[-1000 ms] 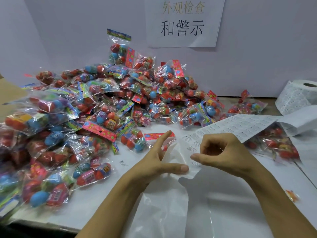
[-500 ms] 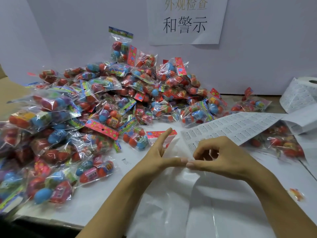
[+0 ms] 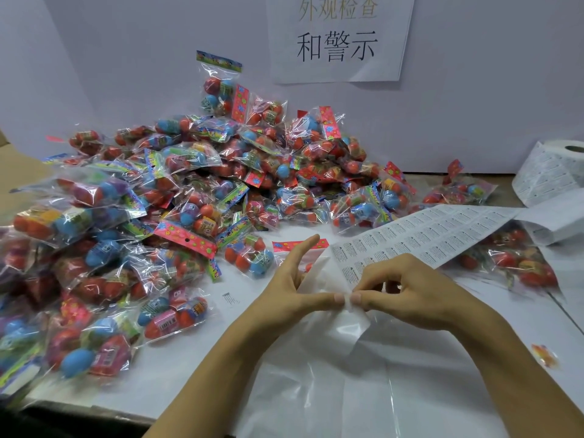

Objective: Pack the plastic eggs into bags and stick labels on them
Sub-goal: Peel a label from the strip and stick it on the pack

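My left hand (image 3: 294,289) and my right hand (image 3: 407,292) meet thumb to thumb over the table. Between their thumb tips is a small white label (image 3: 346,303) at the near end of the label sheet (image 3: 426,232). The right thumb and forefinger pinch it. My left thumb presses it from the other side, with the forefinger raised straight and the other fingers hidden behind the paper. Under both hands lies clear plastic bag film (image 3: 331,390). A large pile of bagged plastic eggs (image 3: 196,184) fills the left and back of the table.
The label roll (image 3: 550,172) stands at the far right, its sheet running down to my hands. More egg bags (image 3: 521,263) lie under that sheet. A paper sign (image 3: 338,36) hangs on the wall. A coloured scrap (image 3: 543,355) lies right of my right arm.
My two hands have drawn together until the thumb tips meet on the label. The view has shifted slightly down and to the left.
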Demonstrator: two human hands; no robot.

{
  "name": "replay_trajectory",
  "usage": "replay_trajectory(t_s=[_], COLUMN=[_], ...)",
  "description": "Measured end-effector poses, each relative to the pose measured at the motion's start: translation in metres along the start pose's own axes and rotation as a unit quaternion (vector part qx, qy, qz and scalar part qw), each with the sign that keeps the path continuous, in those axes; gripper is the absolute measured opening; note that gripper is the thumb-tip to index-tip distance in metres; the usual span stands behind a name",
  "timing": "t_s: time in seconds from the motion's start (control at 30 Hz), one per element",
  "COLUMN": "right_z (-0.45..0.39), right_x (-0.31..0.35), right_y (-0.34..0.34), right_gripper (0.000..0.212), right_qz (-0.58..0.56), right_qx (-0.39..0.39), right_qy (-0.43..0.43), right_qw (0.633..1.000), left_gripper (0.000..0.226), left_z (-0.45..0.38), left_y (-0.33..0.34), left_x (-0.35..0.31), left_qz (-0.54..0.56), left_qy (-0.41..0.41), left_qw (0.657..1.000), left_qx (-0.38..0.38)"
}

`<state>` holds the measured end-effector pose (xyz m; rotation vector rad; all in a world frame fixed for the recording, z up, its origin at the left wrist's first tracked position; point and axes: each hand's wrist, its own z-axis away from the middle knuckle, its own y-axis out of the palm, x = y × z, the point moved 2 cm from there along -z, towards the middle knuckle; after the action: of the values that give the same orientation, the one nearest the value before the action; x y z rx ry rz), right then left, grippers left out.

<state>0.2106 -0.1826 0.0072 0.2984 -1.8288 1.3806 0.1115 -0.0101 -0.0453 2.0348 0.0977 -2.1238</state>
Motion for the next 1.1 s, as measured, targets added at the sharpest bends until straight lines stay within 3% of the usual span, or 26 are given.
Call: replay_trajectory(t_s=[0.2,0.37,0.47,0.6,0.67,0.77,0.83,0.93,1.1], right_z=[-0.001,-0.002,-0.002,0.0,-0.001,-0.003,-0.005,-0.005,-0.009], right_x=[-0.002,-0.007,-0.012,-0.02,-0.021,-0.022,-0.02,-0.016,-0.007], right_y=[0.001,-0.002,-0.011,-0.025,-0.024,-0.016,-0.01,0.0,0.017], right_gripper=[0.03,0.027,0.025,0.026,0.028,0.031,0.025,0.02,0.014], right_qz=[0.018,0.031,-0.01,-0.156,-0.155,-0.07,-0.014,0.027,0.071], right_qx=[-0.014,-0.052,-0.164,-0.359,-0.369,-0.355,-0.351,-0.337,-0.281], right_qy=[0.032,0.058,0.067,0.064,0.069,0.068,0.052,0.005,-0.054], right_qw=[0.999,0.996,0.984,0.918,0.914,0.93,0.935,0.941,0.956], left_gripper=[0.094,0.095,0.087,0.04,0.026,0.028,0.028,0.025,0.045], left_z=[0.0,-0.001,0.002,0.005,0.004,0.004,0.002,0.0,-0.001], left_y=[0.0,0.0,0.001,0.005,0.01,0.018,0.019,0.015,0.013], left_x=[-0.001,-0.002,-0.003,-0.002,0.003,0.01,0.011,0.004,-0.006], left_qz=[-0.017,-0.03,-0.052,-0.193,-0.252,-0.33,-0.289,-0.143,0.007], left_qy=[0.006,0.02,0.04,0.06,0.075,0.105,0.114,0.084,0.029], left_qw=[1.0,0.999,0.997,0.979,0.964,0.935,0.95,0.985,0.999], left_qx=[-0.014,-0.022,-0.028,0.008,0.041,0.074,0.029,-0.04,-0.038])
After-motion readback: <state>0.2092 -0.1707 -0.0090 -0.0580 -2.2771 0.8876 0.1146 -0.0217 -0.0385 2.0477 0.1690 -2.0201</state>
